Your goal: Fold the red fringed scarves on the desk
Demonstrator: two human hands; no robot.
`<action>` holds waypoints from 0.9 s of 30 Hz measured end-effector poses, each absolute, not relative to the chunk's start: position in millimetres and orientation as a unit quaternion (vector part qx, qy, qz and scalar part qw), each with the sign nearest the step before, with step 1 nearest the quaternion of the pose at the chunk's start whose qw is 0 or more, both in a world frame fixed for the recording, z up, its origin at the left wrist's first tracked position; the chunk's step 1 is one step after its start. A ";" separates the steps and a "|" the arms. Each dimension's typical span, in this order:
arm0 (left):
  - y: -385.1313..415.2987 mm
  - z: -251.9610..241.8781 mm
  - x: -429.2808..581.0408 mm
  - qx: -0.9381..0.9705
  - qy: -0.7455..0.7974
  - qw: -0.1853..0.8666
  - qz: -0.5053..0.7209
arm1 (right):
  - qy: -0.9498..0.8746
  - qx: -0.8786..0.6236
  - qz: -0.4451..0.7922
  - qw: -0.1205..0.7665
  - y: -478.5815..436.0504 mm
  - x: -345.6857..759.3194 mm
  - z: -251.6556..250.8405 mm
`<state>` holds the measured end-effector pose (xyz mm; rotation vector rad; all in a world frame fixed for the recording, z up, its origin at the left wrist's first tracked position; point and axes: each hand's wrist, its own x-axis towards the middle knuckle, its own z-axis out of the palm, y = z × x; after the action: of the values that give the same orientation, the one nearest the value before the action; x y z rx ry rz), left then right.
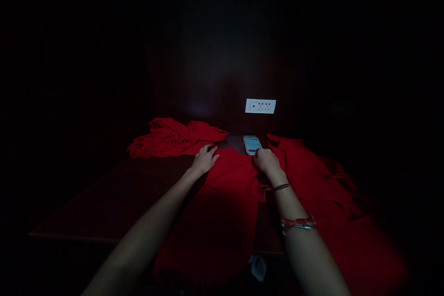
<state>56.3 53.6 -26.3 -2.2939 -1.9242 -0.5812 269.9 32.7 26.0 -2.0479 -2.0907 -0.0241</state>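
Note:
A red cloth [229, 189] with a fringed end lies down the middle of the dark table and hangs over its front edge. My left hand [204, 159] rests at its far left corner, fingers spread. At the cloth's far right side my right hand [267, 161] is closed with the fingers curled under; what it grips, if anything, is hidden. Just beyond that hand, a phone [252, 145] with a lit screen lies near the wall.
A crumpled red cloth [169, 138] lies at the back left of the table [104, 203]. More red cloth [312, 175] spreads over the right side. A white socket plate [260, 106] is on the dark wall. Something pale [258, 268] shows below the front edge.

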 end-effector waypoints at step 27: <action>53.3 -26.1 40.3 -0.780 -0.617 -0.101 0.000 | -0.766 -0.640 0.032 0.055 36.3 266.3 8.2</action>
<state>40.3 53.3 -26.1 -2.6225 -2.0741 0.0009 266.3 36.3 8.2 -1.9426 -2.3243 0.0977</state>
